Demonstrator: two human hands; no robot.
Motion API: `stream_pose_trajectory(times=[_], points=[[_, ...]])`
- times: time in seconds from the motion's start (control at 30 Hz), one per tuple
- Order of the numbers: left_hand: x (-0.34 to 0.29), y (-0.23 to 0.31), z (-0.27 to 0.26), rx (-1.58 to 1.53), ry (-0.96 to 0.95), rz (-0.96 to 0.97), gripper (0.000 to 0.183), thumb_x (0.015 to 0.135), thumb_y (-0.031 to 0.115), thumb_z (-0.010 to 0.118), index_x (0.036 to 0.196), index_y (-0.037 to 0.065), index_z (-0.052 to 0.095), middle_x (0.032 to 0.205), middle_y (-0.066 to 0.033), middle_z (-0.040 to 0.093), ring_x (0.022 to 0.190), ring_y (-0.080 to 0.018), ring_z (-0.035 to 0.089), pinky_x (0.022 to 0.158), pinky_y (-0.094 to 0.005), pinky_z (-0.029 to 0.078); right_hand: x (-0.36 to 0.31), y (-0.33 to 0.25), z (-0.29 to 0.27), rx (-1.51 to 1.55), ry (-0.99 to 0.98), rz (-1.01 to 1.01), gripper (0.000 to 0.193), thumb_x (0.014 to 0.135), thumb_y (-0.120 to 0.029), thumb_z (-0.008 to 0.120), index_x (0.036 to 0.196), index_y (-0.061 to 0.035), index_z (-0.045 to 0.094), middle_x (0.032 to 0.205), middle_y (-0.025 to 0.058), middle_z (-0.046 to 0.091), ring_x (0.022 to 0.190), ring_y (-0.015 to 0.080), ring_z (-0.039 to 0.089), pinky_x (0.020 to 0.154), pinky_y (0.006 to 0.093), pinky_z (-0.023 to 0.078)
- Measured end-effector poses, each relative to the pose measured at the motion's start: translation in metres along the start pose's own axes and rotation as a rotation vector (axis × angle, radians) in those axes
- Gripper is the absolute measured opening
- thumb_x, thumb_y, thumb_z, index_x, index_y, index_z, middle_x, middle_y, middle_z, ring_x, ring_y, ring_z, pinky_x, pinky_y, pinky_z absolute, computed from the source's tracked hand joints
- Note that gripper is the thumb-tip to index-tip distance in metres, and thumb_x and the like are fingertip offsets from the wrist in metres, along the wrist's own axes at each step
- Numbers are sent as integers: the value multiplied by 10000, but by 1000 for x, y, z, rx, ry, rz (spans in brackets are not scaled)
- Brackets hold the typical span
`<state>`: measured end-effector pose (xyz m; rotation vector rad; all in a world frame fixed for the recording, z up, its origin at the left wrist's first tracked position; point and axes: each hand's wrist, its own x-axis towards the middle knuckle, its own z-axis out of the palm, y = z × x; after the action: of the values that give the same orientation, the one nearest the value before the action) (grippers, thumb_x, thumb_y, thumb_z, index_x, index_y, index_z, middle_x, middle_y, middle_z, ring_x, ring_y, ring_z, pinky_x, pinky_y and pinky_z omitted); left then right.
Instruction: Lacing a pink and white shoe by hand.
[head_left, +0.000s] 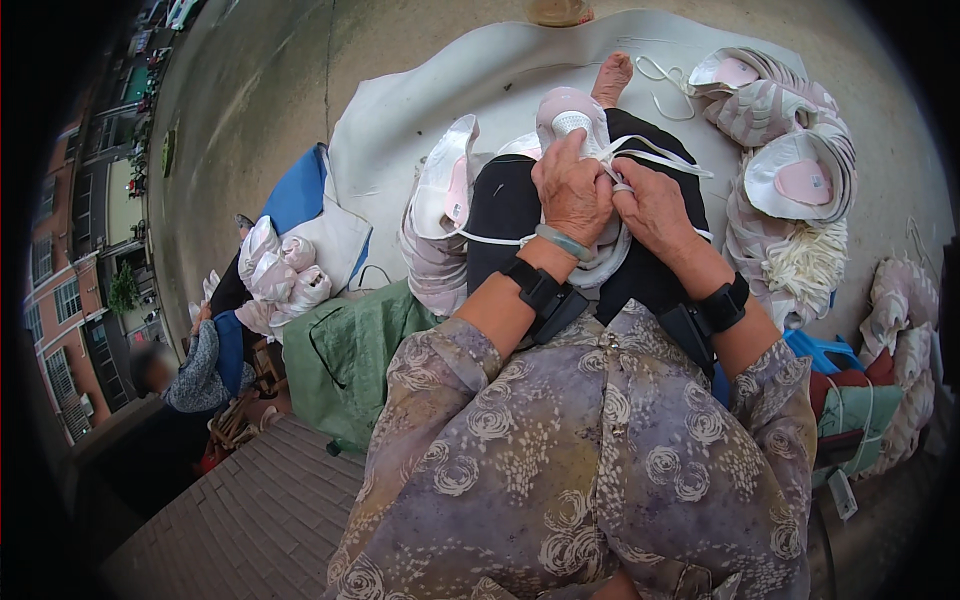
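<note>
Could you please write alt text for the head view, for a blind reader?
A person's left hand touches a pink-and-white shoe upper between black-clothed knees, while the right hand grips its white lace. Stacked uppers lie on both sides; another person is at far left.

I can see both forearms (705, 268) slant inward, the left hand (574, 190) and right hand (652, 205) meeting, fingers (564, 152) bent, pinching.

A mauve rose-print shirt (580, 450) meets black trousers (497, 205).
</note>
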<state>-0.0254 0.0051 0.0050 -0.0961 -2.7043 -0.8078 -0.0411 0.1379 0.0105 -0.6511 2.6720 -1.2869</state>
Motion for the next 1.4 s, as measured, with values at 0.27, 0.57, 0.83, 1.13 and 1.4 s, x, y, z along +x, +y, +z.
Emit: stream_pose_trajectory(times=[0.27, 0.57, 0.83, 1.13, 1.4], points=[[1, 2, -47, 188, -78, 202, 77, 628, 84, 573, 685, 36, 555, 1139, -120, 496, 1065, -335, 419, 906, -435, 285, -9, 9, 3, 136, 32, 248, 382, 680, -190, 567, 992, -7, 443, 741, 158, 582, 692, 319, 579, 657, 393, 461], [-159, -212, -239, 874, -57, -668, 117, 721, 116, 536, 797, 48, 594, 1174, -115, 481, 1037, -321, 450, 855, -469, 337, -13, -4, 0, 193, 7, 355, 744, 621, -318, 693, 1175, 51, 360, 773, 136, 566, 705, 256, 576, 678, 327, 462], [-104, -144, -153, 471, -25, -257, 176, 685, 151, 602, 856, 107, 615, 1144, -109, 503, 1042, -310, 447, 854, -450, 341, 10, 18, -1, 363, -69, 548, 745, 709, -362, 646, 1258, 33, 331, 807, 112, 564, 703, 200, 555, 677, 291, 451], [-19, -38, -53, -98, -123, 92, 275, 674, 81, 590, 949, 76, 591, 998, -117, 554, 949, -298, 505, 808, -390, 389, 25, 30, 11, 700, 224, 311, 174, 748, -91, 600, 898, -5, 579, 718, 0, 549, 638, 74, 490, 600, 196, 406], [-19, -24, -38, -66, -153, 112, 321, 691, 130, 569, 1010, 112, 539, 922, -88, 504, 850, -273, 491, 742, -391, 360, 20, -6, 5, 1201, 319, 423, 94, 798, -62, 556, 872, -42, 500, 758, 13, 550, 653, 63, 494, 592, 181, 402]])
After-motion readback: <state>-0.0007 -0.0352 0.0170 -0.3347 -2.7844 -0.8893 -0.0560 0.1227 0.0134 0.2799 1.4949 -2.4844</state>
